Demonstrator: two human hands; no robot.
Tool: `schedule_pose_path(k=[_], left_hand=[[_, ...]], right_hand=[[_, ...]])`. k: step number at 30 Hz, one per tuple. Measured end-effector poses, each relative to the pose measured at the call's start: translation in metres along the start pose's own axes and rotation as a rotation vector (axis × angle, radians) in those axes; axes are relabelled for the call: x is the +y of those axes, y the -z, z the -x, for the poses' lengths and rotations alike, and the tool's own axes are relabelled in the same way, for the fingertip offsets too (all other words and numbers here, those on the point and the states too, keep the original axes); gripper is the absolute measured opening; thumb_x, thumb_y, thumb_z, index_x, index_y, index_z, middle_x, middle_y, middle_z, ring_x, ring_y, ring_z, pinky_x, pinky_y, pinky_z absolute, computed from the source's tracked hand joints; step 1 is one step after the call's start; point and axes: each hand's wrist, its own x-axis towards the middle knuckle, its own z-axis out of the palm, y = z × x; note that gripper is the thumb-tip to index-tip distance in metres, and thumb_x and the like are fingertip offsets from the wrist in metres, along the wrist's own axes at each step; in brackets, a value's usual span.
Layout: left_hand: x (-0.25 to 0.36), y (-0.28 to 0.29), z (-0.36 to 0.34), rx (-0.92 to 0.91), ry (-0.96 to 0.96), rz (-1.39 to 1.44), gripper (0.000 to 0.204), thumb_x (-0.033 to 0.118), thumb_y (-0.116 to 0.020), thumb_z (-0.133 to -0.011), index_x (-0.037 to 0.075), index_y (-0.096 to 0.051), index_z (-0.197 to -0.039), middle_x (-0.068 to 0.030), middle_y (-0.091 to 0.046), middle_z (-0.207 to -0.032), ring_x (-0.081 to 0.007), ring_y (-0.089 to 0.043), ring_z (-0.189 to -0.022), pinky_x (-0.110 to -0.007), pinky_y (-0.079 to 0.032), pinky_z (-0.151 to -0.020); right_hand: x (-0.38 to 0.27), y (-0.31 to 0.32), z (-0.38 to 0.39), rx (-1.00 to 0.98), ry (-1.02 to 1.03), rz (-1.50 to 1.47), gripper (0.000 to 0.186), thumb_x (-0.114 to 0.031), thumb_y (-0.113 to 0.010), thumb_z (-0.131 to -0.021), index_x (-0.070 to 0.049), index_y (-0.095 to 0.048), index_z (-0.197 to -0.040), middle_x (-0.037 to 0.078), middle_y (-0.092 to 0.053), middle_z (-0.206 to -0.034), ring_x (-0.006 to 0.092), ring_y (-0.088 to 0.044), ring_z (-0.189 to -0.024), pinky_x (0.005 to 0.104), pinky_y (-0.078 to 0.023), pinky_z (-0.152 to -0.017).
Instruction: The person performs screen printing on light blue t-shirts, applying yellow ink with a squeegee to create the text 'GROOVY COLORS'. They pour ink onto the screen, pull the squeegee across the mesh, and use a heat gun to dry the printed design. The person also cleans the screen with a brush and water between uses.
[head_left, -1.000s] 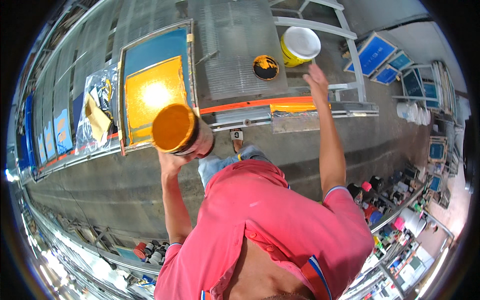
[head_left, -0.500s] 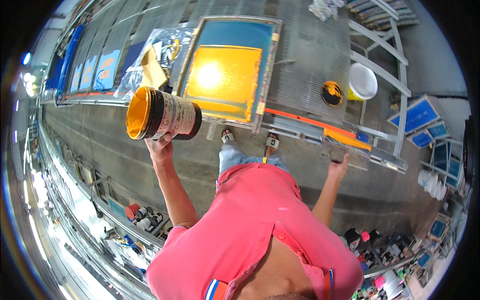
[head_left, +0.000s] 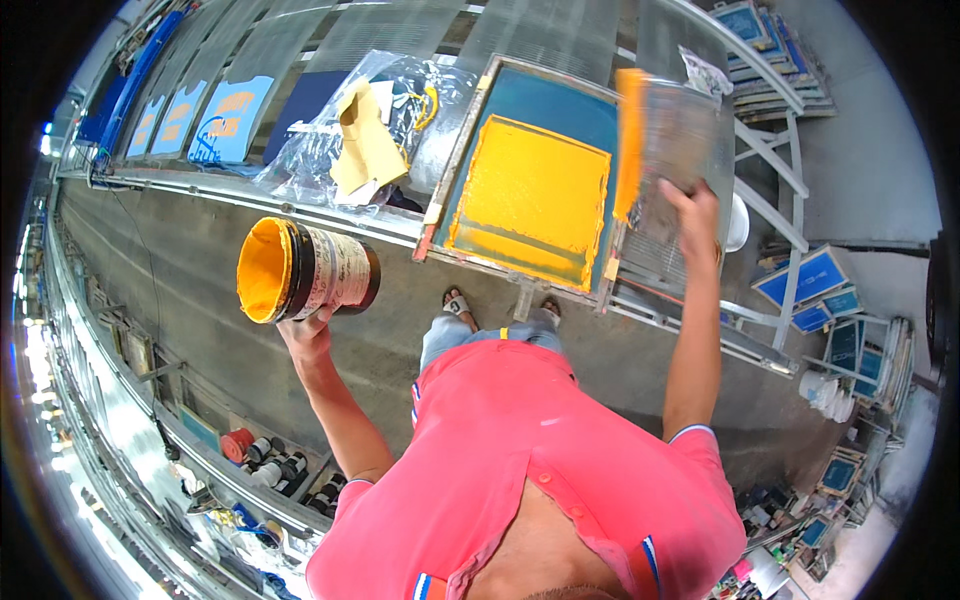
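My left hand is closed around an ink tub, dark with a handwritten pale label. The tub lies tilted sideways in front of the table, its open mouth facing left and coated inside with orange-yellow ink. In my right hand a squeegee is gripped by its broad body, blurred by motion, with orange ink along its left edge. It is held up beside the right edge of a screen-printing frame. A thick layer of orange-yellow ink covers much of the blue-green mesh.
Left of the frame, a clear plastic sheet carries a yellowish paper piece. Several light-blue printed fabric pieces lie farther left on the long table. A metal rail runs along its front edge. A white bucket stands behind the squeegee.
My right hand has lifted the squeegee from the front rail up and inward beside the frame. The tub stays in my left hand, slightly lower. The whole view has shifted, bringing the frame rightward.
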Motion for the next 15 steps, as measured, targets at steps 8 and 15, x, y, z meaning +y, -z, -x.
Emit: schedule_pose_path(k=[8,15], left_hand=[[0.011,0.048,-0.012,0.155,-0.023,-0.066,0.082,0.020,-0.083,-0.061,0.001,-0.043,-0.131,-0.0107,-0.055,-0.123,-0.0265,-0.055,-0.112,-0.042,-0.043,-0.097],[0.019,0.065,0.011,0.354,0.045,-0.079,0.083,0.018,-0.084,-0.062,0.001,-0.044,-0.132,-0.0106,-0.055,-0.124,-0.0260,-0.055,-0.114,-0.041,-0.044,-0.098]], right_hand=[[0.061,-0.138,-0.132,-0.388,0.192,1.127,0.031,-0.014,-0.064,-0.077,-0.012,-0.062,-0.108,0.018,-0.066,-0.103,0.0405,-0.061,-0.097,0.0486,-0.049,-0.080],[0.095,-0.176,-0.177,-0.468,0.218,1.203,0.025,-0.010,-0.059,-0.079,-0.010,-0.061,-0.104,0.016,-0.065,-0.105,0.0383,-0.060,-0.100,0.0501,-0.049,-0.082]])
